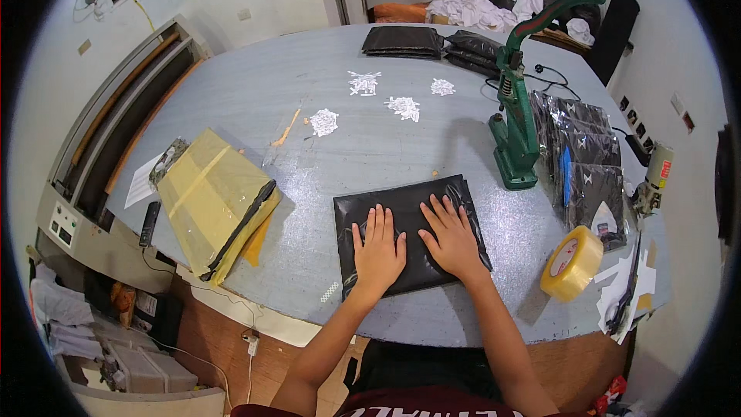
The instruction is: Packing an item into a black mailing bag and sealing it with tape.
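A flat black plastic package [412,243] lies slightly turned on the grey table [370,150], near its front edge. My left hand [379,249] rests palm down on the left half of the package, fingers spread. On the right half, my right hand [451,237] presses flat in the same way, its fingers apart and pointing away from me. Neither hand grips anything. The palms and fingers cover parts of the package's upper face.
To the left lies a yellow plastic-wrapped pack [217,197]. A green hand press [515,127], a tape roll [572,263], scissors [628,286] and bagged black garments [593,156] stand or lie right. Paper piles [324,122] and black packages [402,42] are farther back. A large machine [127,121] stands left.
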### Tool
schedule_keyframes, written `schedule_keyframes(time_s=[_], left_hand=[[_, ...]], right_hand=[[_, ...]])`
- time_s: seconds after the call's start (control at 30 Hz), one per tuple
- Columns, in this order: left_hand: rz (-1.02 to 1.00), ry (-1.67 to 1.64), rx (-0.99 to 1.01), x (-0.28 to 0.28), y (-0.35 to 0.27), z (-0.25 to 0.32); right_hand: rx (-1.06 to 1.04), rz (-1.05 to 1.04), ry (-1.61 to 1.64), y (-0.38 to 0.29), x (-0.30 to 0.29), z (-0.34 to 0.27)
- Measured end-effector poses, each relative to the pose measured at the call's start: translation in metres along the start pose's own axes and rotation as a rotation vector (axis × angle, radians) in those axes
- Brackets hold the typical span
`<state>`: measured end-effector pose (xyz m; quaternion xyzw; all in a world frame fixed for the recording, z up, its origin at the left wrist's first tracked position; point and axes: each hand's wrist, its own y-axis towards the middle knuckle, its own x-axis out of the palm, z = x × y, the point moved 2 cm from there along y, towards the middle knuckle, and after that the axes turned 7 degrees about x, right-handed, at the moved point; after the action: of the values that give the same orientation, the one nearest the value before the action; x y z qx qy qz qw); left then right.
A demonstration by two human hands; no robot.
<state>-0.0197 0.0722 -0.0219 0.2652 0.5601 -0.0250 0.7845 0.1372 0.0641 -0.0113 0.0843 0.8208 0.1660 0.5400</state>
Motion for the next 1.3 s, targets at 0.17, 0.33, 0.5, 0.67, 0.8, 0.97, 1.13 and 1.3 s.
schedule_keyframes(time_s=[0.17, 0.33, 0.5, 0.67, 0.8, 0.97, 1.13, 1.3], left_hand=[[-0.044, -0.104, -0.218, -0.014, -0.001, -0.022], [0.043, -0.165, -0.368, -0.031, -0.038, -0.072], [0.063, -0.731, -0.570, -0.039, -0.044, -0.080], [-0.065, -0.782, -0.682, -0.038, -0.033, -0.093], [-0.232, -0.784, -0.677, -0.035, -0.025, -0.100], [-0.233, -0.779, -0.612, -0.040, -0.017, -0.090], [-0.214, -1.043, -0.745, -0.036, -0.017, -0.090], [-0.120, -1.188, -0.788, -0.036, -0.018, -0.080]], right_hand=[[0.004, -0.023, -0.028, -0.002, -0.004, 0.007], [0.176, -0.068, 0.322, 0.000, -0.018, 0.019], [0.615, 0.020, 0.584, -0.004, -0.023, 0.062], [0.763, -0.066, 0.488, -0.009, -0.032, 0.065], [0.743, -0.244, 0.432, -0.006, -0.044, 0.056], [0.688, -0.261, 0.358, -0.012, -0.033, 0.070], [0.672, -0.215, 0.310, -0.013, -0.035, 0.065], [0.666, -0.156, 0.305, -0.015, -0.038, 0.063]])
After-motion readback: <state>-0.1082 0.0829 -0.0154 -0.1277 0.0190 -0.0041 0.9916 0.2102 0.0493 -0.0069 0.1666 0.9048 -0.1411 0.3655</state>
